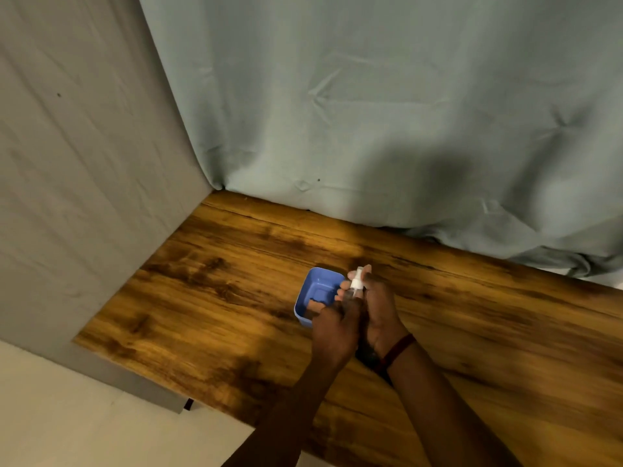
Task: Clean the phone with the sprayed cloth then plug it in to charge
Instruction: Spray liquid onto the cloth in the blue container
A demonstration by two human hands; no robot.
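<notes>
A small clear spray bottle (356,284) with a white pump head stands upright between my two hands, above the wooden table (209,298). My right hand (382,311) wraps around it, with the index finger on top of the pump. Pressed against the right one from the left, my left hand (332,328) has its fingers closed just below the bottle. A dark cloth-like thing (369,355) hangs between the palms and under my right wrist; most of it is hidden. No phone or charger is in view.
A blue square plastic tray (317,281) sits on the table, touching my left fingers on their far left side. Grey-green fabric (371,112) hangs behind the table and a grey panel (67,197) stands along its left edge.
</notes>
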